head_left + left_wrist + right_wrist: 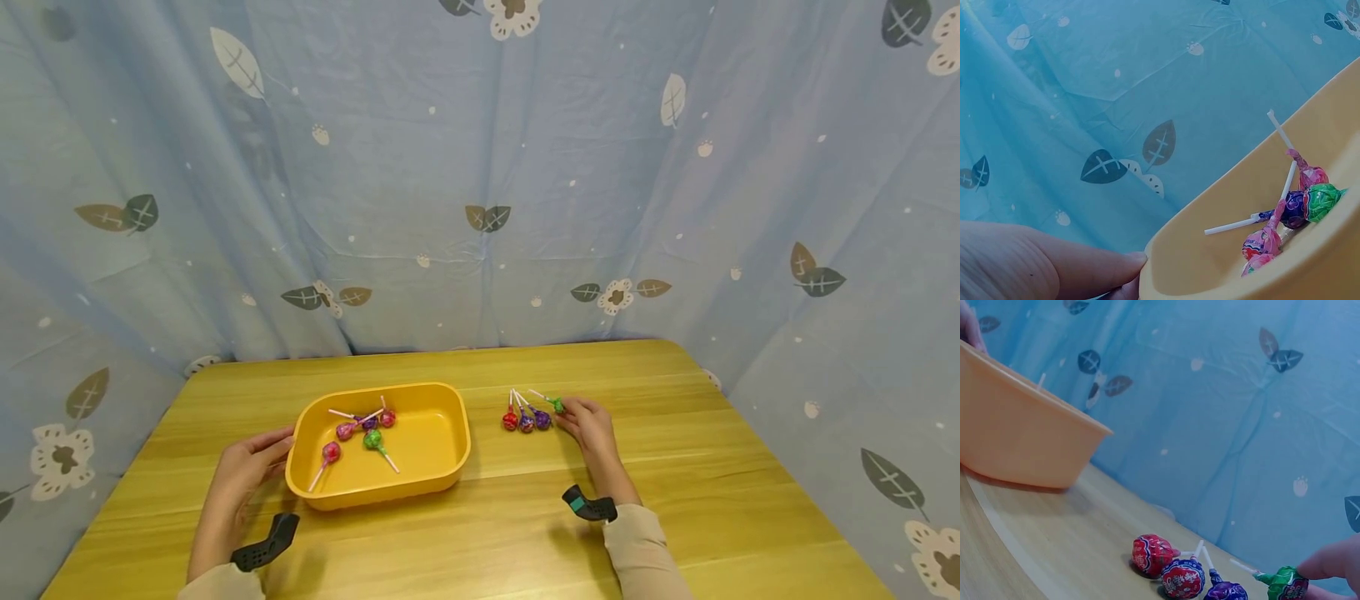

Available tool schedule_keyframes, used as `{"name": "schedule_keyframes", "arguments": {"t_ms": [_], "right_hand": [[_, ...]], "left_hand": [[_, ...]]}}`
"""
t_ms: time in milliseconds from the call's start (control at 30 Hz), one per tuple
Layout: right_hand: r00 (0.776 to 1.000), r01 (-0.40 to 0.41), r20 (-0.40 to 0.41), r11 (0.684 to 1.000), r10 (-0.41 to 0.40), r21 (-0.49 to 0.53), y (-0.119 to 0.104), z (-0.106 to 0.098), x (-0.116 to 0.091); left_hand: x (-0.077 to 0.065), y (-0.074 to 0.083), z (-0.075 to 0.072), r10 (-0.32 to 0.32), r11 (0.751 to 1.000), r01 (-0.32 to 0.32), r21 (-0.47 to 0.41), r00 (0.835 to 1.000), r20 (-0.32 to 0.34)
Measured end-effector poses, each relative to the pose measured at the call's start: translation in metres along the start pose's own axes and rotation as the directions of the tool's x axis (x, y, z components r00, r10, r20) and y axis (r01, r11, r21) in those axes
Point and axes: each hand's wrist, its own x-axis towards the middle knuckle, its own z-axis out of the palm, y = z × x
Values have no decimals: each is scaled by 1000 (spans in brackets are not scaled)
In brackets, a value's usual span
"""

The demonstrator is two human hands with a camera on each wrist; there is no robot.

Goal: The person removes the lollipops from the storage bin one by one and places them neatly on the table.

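My right hand (592,432) pinches the head of a green lollipop (1287,584) between thumb and finger, its white stick pointing away to the left. Beside it on the table lie a red lollipop (1152,555), a blue-and-red lollipop (1183,578) and a purple lollipop (1226,591), their sticks converging. My left hand (247,471) touches the left end of a yellow tray (450,475), its fingers fairly straight along the outer wall. Inside the tray are several lollipops: pink ones (331,452), a purple one (1294,209) and a green one (373,439).
A wooden table (510,533) carries everything. Behind it hangs a blue curtain (420,167) with leaf and flower prints, meeting the table's back edge. Each wrist wears a black camera mount (267,543).
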Motion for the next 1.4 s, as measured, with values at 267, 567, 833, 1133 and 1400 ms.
{"name": "schedule_keyframes", "arguments": {"t_ms": [267,567,833,1133,1400], "right_hand": [[1000,-5,-24,996,3,-86,7,-2,1],[994,75,-54,968,-90,-239,10,-1,0],[991,109,-42,947,-127,-301,10,-1,-3],[987,134,-40,925,-158,-355,15,-2,1],[987,141,-16,914,-159,-382,11,0,-1]], "left_hand": [[-2,2,0,11,1000,-11,24,1000,-1],[-1,1,0,2,1000,-2,11,1000,3],[-1,1,1,1,1000,-1,6,1000,4],[0,2,0,-4,1000,4,5,1000,13],[0,2,-1,-12,1000,12,-11,1000,20]]}}
